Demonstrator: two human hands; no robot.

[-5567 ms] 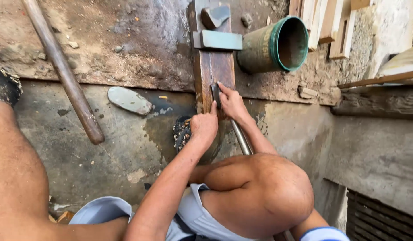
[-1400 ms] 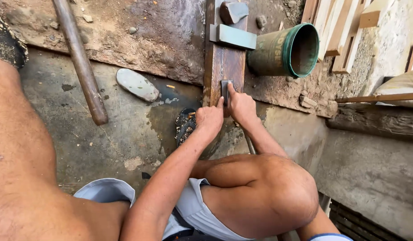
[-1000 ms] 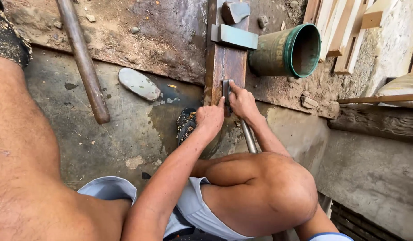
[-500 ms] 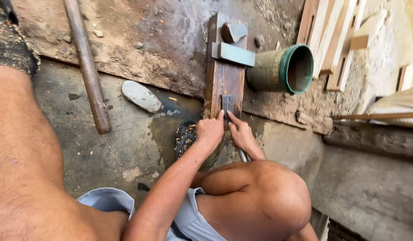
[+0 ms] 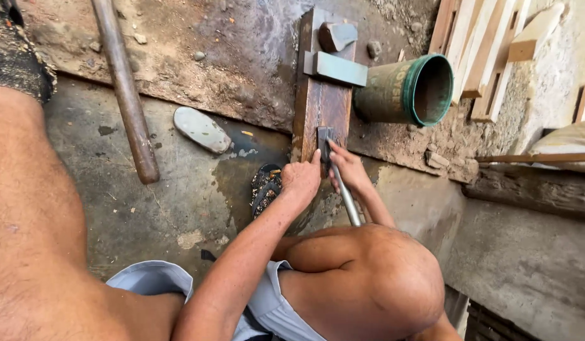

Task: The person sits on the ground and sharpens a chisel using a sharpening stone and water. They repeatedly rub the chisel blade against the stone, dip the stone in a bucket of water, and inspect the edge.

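A flat metal blade [image 5: 323, 140] on a long metal shank [image 5: 347, 201] lies on the near end of a wet, dark wooden board [image 5: 321, 104]. My right hand [image 5: 348, 168] presses its fingers on the blade and shank. My left hand [image 5: 301, 179] is closed beside it, thumb against the blade's left edge. A grey metal bar [image 5: 337, 67] and a dark stone [image 5: 337, 35] sit across the board's far end. My right knee [image 5: 374, 284] hides the shank's lower part.
A green bucket [image 5: 409, 91] lies on its side right of the board. A thick rusty pipe [image 5: 125, 88] slants at the left, with a flat grey stone [image 5: 201, 129] near it. A sandalled foot [image 5: 266, 186] rests below the board. Wooden planks [image 5: 488, 50] lean at the back right.
Both hands have stayed on the tool, which has shifted only slightly along the board. The view has drifted, so the board now sits a little more to the right.
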